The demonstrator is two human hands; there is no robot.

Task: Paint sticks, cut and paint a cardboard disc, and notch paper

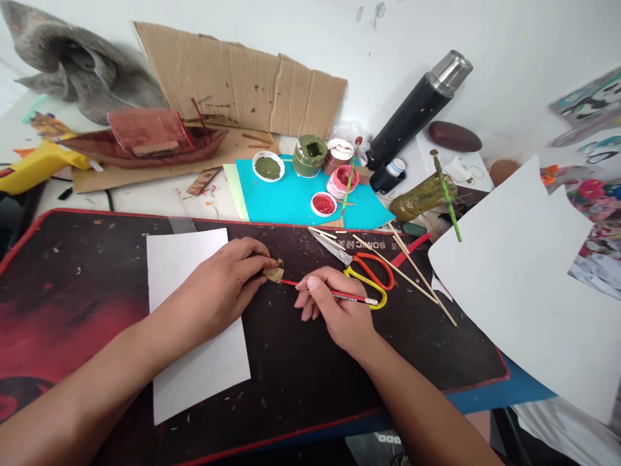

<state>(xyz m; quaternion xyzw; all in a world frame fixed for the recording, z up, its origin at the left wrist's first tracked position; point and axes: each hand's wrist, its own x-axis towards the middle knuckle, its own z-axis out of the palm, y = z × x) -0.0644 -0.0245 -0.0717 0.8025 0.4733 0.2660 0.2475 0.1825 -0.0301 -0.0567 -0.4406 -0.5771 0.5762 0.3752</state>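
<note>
My left hand [223,288] pinches a small piece of brown cardboard [274,274] just beyond the edge of a white sheet of paper [194,382]. In my right hand [342,310] is a red pencil [347,296], its eraser end pointing right and its tip end reaching toward the cardboard piece. Whether the tip touches it I cannot tell. Scissors [371,272] with one orange and one yellow handle loop lie just past my right hand. Thin wooden sticks [398,268] rest beside them on the dark mat [301,388].
A brown model boat [145,142] stands at the back left, near a yellow glue gun [33,165]. Open paint pots [310,155] sit on a blue sheet [276,204]. A black thermos [412,116] leans at the back. Large white paper [524,259] covers the right side.
</note>
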